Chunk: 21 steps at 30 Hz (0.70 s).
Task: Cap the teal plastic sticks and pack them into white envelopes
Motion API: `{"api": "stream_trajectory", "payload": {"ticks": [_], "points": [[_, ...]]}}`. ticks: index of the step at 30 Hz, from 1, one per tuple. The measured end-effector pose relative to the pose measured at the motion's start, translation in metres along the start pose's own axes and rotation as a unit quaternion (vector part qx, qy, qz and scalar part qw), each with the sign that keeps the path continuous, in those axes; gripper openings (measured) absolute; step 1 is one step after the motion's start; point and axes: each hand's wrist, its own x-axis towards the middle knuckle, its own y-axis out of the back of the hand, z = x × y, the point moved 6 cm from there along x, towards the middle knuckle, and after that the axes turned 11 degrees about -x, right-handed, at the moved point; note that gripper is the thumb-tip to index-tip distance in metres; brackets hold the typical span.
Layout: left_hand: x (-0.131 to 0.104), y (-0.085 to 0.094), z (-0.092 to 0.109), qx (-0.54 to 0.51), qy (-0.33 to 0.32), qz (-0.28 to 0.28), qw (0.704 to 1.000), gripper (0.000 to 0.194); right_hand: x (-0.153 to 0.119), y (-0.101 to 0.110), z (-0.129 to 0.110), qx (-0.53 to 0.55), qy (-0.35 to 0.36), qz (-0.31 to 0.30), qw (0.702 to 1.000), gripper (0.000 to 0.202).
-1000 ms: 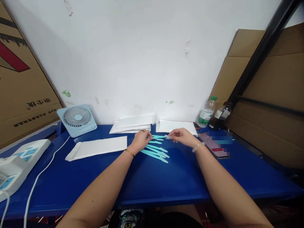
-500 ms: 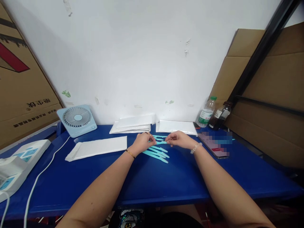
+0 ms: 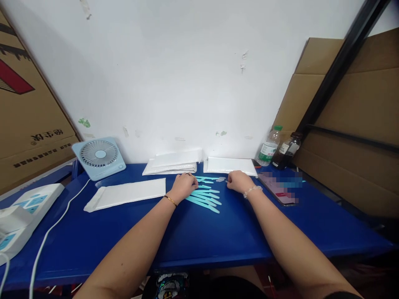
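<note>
Several slim teal eyebrow razors (image 3: 207, 202) lie fanned out on the blue table, their ends toward the right. My left hand (image 3: 184, 185) is closed over the upper left of the fan, pinching one teal razor (image 3: 204, 187) whose end points right. Small clear caps (image 3: 220, 180) lie between my hands. My right hand (image 3: 239, 182) is closed to the right of them, with a tiny pale piece, seemingly a clear cap (image 3: 227, 181), at its fingertips; the fingers hide most of it.
White padded mailers (image 3: 171, 165) are stacked by the wall, with more mailers (image 3: 230, 165) beside them. One mailer (image 3: 131, 194) lies left of my hand. A phone (image 3: 277, 189), two bottles (image 3: 269, 147), a blue fan (image 3: 99, 158) and a power strip (image 3: 40, 199) stand around.
My right hand has moved right, away from my left hand and the razor they both held. The clear caps between the hands now show.
</note>
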Motion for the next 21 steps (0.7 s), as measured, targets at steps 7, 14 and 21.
{"api": "stream_trajectory", "payload": {"ticks": [7,14,21], "points": [[-0.001,0.009,0.007,-0.072,-0.017,0.036,0.997,0.013,-0.009,0.013,-0.020,0.290,0.111,-0.009,0.950,0.012],[-0.001,0.008,0.007,-0.072,-0.009,0.034,0.997,0.011,-0.014,0.017,-0.034,0.350,0.166,-0.005,0.922,0.021],[-0.003,0.009,0.011,-0.074,-0.009,0.029,0.997,0.014,-0.016,0.019,-0.036,0.326,0.170,0.015,0.930,0.016]]}}
